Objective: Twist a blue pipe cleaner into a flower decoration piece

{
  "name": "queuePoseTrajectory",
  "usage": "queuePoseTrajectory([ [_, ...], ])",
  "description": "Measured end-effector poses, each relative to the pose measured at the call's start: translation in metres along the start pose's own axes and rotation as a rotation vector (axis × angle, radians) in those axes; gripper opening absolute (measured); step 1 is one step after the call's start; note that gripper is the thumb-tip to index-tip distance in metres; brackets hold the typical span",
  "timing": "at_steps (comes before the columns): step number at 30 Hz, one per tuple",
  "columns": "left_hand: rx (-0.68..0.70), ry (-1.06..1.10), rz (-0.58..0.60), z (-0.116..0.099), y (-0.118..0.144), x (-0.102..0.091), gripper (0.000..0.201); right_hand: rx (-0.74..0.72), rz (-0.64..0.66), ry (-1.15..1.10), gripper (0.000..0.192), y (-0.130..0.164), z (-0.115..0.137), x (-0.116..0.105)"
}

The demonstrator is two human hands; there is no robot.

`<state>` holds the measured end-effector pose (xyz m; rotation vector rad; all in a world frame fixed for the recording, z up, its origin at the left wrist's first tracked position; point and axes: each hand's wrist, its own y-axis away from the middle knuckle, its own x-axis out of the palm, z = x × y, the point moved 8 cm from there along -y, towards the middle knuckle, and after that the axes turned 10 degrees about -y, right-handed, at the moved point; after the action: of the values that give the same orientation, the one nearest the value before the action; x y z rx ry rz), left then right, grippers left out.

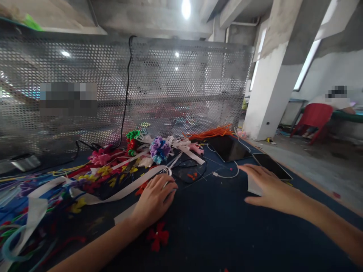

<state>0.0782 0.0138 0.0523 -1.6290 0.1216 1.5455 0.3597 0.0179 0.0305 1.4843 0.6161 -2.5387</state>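
My left hand point(155, 197) is closed, its fingers curled downward over the dark blue tabletop point(204, 234). A small pale edge shows between its fingers, but what it is I cannot make out. Just beyond the knuckles a white ribbon point(124, 192) ends in a loop. Below the wrist lies a red four-petal flower point(158, 236). My right hand point(262, 187) is open, thumb and fingers spread, in front of a white flat piece point(253, 186); whether they touch I cannot tell. A black phone-like device point(272, 166) lies just past that hand.
Fuzzy flowers point(160, 149), pipe cleaners and ribbons crowd the left and back. A dark tablet point(229, 148), a white cable point(227, 176) and orange stems point(210, 132) lie farther back. A perforated metal screen point(181, 87) rises behind. A person sits on a red chair point(313, 117) at right.
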Motion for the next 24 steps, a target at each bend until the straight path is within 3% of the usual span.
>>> queuePoseTrajectory([
  [3,0.120,-0.077,0.094,-0.024,-0.013,0.009,0.020,0.252,0.008,0.065,0.067,0.026,-0.050,-0.007],
  [6,0.121,-0.095,0.191,-0.044,-0.041,0.021,0.026,0.268,0.005,0.076,0.055,0.024,-0.058,-0.004],
  [11,0.166,-0.117,0.261,-0.076,-0.094,0.053,0.027,0.096,-0.114,-0.041,0.060,-0.010,-0.030,-0.002],
  [15,0.186,-0.148,0.254,-0.078,-0.120,0.078,0.015,-0.088,-0.224,-0.180,0.057,-0.030,0.001,-0.008],
  [20,0.292,-0.192,0.205,-0.076,-0.126,0.083,0.013,-0.288,-0.292,-0.320,0.055,-0.035,0.022,-0.019],
  [24,0.427,-0.210,0.170,-0.081,-0.119,0.083,0.028,-0.434,-0.285,-0.379,0.059,-0.027,0.023,-0.020],
])
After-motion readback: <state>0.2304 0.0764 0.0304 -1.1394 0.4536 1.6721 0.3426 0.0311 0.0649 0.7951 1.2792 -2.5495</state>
